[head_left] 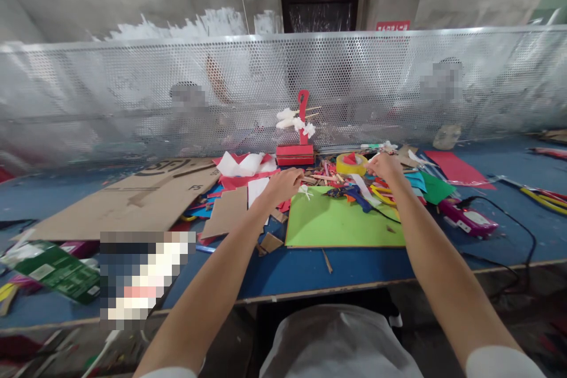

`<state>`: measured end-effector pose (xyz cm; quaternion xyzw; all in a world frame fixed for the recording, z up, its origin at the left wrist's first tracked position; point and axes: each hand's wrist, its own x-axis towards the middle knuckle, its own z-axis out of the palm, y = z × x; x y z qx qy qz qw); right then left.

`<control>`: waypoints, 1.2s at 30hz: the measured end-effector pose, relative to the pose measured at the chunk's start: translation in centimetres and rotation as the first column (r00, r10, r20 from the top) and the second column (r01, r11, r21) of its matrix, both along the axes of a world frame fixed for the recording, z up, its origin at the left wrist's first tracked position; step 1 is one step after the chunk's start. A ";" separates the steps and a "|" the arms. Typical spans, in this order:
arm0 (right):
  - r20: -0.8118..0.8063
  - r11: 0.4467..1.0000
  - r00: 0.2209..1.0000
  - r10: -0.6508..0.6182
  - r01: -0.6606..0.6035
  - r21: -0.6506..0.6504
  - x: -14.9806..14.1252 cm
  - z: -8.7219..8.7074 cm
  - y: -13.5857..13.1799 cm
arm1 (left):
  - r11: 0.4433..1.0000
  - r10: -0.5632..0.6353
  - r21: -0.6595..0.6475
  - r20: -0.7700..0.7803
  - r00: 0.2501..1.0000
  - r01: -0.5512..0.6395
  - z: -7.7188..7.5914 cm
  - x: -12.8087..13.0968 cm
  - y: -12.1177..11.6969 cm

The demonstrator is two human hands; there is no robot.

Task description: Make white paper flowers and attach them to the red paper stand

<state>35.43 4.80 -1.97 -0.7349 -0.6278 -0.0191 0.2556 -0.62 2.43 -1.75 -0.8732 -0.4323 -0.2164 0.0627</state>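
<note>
Both my arms reach forward over a blue table. My left hand (pixel 282 183) is closed, knuckles up, at the far left corner of a green sheet (pixel 341 221); what it holds is hidden. My right hand (pixel 386 166) is closed too, beside a roll of yellow tape (pixel 349 163), over a heap of coloured paper scraps and wooden sticks (pixel 325 177). Behind the heap stands a red box with a red upright and white tufts (pixel 296 150).
Cardboard sheets (pixel 133 198) lie at the left, a green packet (pixel 57 269) at the near left. A pink glue gun (pixel 467 218) with a black cord lies right. A perforated metal screen (pixel 283 88) closes the table's far side; people sit behind it.
</note>
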 end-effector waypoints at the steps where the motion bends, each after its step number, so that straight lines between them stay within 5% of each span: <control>1: -0.001 0.999 1.000 -0.031 0.031 -0.028 -0.1 0.1 -0.2 | 1.000 -0.003 -0.004 0.000 1.000 0.003 0.0 0.0 0.0; 7: 0.071 0.992 0.995 -0.074 0.081 -0.097 -0.9 1.1 -1.0 | 1.000 0.000 -0.017 -0.014 1.000 0.000 0.0 0.1 -0.2; 13: 0.165 0.917 0.976 0.140 -0.065 -0.393 -2.8 2.0 -1.5 | 1.000 0.006 -0.026 -0.035 0.999 -0.006 0.0 0.0 -0.1; 18: 0.220 0.957 0.960 0.174 -0.113 -0.268 -3.5 1.2 -0.9 | 1.000 0.011 -0.025 -0.037 0.999 -0.012 0.0 0.1 -0.2; 23: 0.058 0.957 0.970 0.237 -0.223 -0.187 -3.2 1.1 -0.7 | 0.999 0.016 -0.036 -0.035 0.999 -0.017 0.2 0.1 -0.4; 25: -0.098 0.925 0.931 0.352 -0.362 -0.118 -3.4 1.4 -0.8 | 0.999 0.010 -0.050 -0.006 1.000 -0.011 0.3 0.2 -0.5; 29: -0.385 0.795 0.723 0.573 -0.605 0.049 -5.4 2.1 -1.7 | 0.986 -0.072 -0.138 0.180 0.981 0.097 0.4 0.3 -0.3; 36: -0.462 0.615 0.514 0.723 -0.783 0.091 -11.8 3.0 -4.6 | 0.814 -0.233 -0.271 0.658 0.716 0.514 0.8 1.6 -0.7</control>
